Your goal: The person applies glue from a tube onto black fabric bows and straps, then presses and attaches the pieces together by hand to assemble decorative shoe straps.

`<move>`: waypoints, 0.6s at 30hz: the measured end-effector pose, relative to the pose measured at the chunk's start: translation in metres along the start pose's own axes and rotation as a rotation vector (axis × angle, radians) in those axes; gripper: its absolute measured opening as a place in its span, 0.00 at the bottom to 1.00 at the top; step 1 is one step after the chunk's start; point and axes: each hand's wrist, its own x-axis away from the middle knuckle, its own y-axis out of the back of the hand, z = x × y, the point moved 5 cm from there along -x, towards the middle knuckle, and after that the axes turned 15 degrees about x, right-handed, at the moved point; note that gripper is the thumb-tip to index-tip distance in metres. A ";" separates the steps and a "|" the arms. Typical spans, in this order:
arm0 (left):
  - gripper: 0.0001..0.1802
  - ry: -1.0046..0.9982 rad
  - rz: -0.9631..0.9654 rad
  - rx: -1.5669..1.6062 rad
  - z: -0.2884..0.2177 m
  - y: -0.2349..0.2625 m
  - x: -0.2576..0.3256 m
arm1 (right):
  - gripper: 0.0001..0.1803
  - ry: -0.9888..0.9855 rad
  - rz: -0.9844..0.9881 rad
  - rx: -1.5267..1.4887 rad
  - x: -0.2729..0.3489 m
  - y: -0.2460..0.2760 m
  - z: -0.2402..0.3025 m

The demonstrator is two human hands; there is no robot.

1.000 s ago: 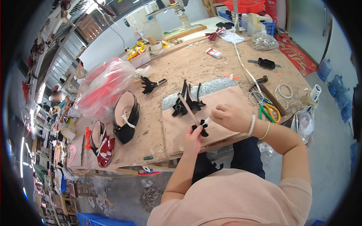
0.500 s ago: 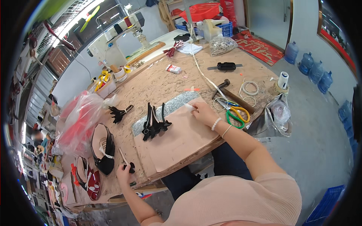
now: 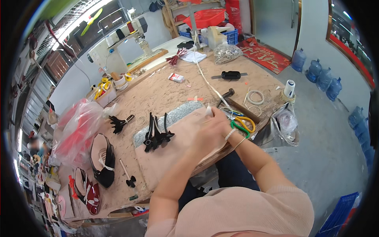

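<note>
My right hand (image 3: 221, 122) is closed around a small white bottle with a pointed tip (image 3: 209, 110), over the right part of a beige sheet (image 3: 173, 158). My left hand (image 3: 203, 136) is beside it, blurred by motion; its fingers do not show clearly. On the sheet's left part lies a bunch of black straps with bows (image 3: 158, 136). A single strap with a black bow (image 3: 130, 181) rests on the table to the left. Farther left are a black shoe (image 3: 103, 162) and a dark red shoe (image 3: 92, 197).
Scissors with green and yellow handles (image 3: 246, 124) and a hammer (image 3: 227, 95) lie right of my hands. Another bundle of black straps (image 3: 119, 123) lies near a pink plastic bag (image 3: 79, 134). A sewing machine (image 3: 114, 49) stands at the far left.
My left hand has let go of the single bow strap and moved right, up to my right hand. The white bottle's tip now points upward. The view has shifted slightly.
</note>
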 end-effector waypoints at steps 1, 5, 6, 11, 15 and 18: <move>0.12 -0.025 0.066 -0.148 0.010 -0.028 -0.022 | 0.12 0.024 -0.036 0.155 0.003 0.000 0.006; 0.09 0.196 0.610 -0.446 0.108 -0.137 -0.086 | 0.13 0.154 0.062 0.109 0.010 -0.016 0.020; 0.09 0.250 0.638 -0.474 0.124 -0.152 -0.091 | 0.13 0.165 0.008 0.068 0.012 -0.023 0.011; 0.08 0.373 0.571 -0.506 0.160 -0.165 -0.095 | 0.14 0.193 0.021 -0.046 0.009 -0.020 0.010; 0.09 0.355 0.566 -0.490 0.167 -0.168 -0.100 | 0.13 0.115 0.104 -0.105 0.005 -0.011 0.010; 0.09 0.387 0.553 -0.513 0.171 -0.161 -0.100 | 0.14 0.093 0.096 -0.108 0.003 -0.008 0.013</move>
